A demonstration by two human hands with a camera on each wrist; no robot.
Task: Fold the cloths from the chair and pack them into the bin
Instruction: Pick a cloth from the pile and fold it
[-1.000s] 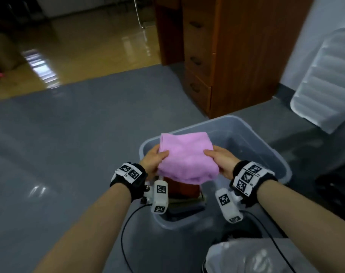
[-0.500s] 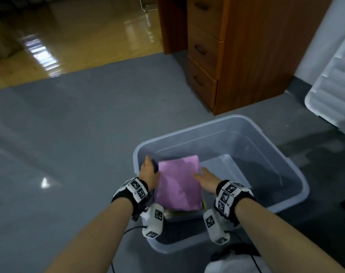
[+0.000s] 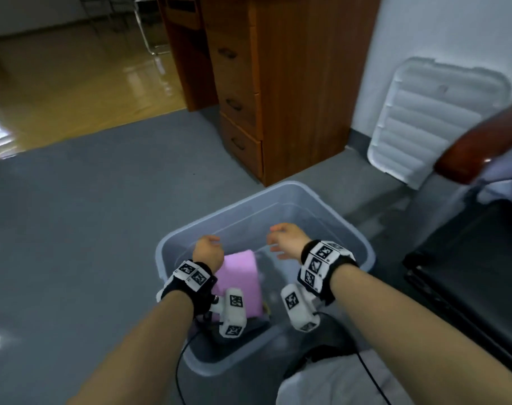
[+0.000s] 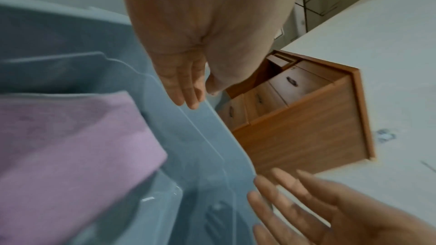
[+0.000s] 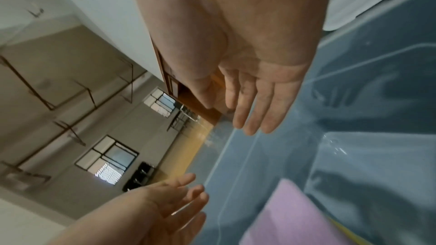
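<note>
Pink cloth lies folded against the bin's left wall. Left hand and right hand hover above, fingers relaxed, empty.

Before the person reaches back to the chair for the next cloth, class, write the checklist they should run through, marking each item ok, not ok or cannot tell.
1. Left hand free of cloth: ok, fingers straight and holding nothing.
2. Right hand free of cloth: ok, fingers straight and holding nothing.
3. Pink cloth inside the bin: ok, it lies folded at the near left end.
4. Room left in the bin: ok, the far and right part of the floor shows bare.
5. What lies under the pink cloth is tidy: cannot tell, mostly hidden.
6. More cloth waiting on the chair: ok, pale cloth shows at the armrest.
</note>
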